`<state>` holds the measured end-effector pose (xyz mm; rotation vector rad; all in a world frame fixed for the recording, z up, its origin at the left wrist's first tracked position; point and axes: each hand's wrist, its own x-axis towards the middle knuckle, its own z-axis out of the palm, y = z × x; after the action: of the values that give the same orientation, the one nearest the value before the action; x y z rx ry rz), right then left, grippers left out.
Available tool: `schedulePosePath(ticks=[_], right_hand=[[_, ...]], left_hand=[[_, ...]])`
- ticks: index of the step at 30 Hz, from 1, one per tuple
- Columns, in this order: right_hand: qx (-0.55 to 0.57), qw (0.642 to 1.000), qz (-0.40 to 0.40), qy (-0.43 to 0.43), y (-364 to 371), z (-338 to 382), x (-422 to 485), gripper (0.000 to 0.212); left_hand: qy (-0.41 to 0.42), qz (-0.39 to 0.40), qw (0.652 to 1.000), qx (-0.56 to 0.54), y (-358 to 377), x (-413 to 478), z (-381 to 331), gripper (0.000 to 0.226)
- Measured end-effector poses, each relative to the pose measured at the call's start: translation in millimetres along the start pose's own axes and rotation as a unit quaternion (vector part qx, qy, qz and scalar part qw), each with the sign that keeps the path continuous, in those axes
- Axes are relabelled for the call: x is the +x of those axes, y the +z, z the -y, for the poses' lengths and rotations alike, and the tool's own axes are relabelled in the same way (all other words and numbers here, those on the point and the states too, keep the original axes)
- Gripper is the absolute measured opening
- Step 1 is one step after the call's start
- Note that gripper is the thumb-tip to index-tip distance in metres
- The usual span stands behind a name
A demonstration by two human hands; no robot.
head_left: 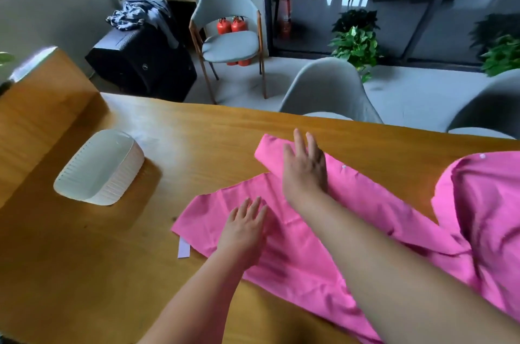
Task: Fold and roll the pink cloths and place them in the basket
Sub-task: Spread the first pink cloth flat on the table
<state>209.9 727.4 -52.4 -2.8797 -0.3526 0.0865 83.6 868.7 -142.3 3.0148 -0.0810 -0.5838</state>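
A pink cloth lies spread on the wooden table, with one folded strip running from its far corner toward the right. My left hand lies flat on the cloth's near left part, fingers straight. My right hand rests flat on the folded far strip, fingers straight and slightly spread. A second pink cloth lies bunched at the right edge of the view. The white ribbed basket stands on the table to the left, apart from the cloths.
A white label sticks out from under the cloth's left edge. Grey chairs stand along the table's far side, another chair farther back. A black suitcase and potted plants are on the floor beyond.
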Motion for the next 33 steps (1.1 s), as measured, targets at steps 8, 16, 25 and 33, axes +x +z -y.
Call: schedulePosePath(ticks=[8, 16, 25, 33], right_hand=[[-0.044, 0.981, 0.191, 0.004, 89.1, 14.0, -128.1, 0.060], [-0.034, 0.971, 0.238, -0.020, 90.5, 40.5, -138.7, 0.067], [-0.026, 0.970, 0.221, -0.093, 75.3, 90.3, -127.7, 0.041], [0.053, 0.989, 0.103, 0.095, 86.4, 79.6, -85.8, 0.066]], left_hand=[[-0.022, -0.046, 0.998, 0.030, 17.0, -13.3, 50.5, 0.061], [-0.093, 0.019, 0.993, 0.064, 4.3, -47.3, 84.4, 0.039], [0.001, -0.068, 0.994, 0.081, -16.2, -41.5, 119.4, 0.026], [0.095, -0.042, 0.994, 0.022, -48.8, 35.3, 104.9, 0.073]])
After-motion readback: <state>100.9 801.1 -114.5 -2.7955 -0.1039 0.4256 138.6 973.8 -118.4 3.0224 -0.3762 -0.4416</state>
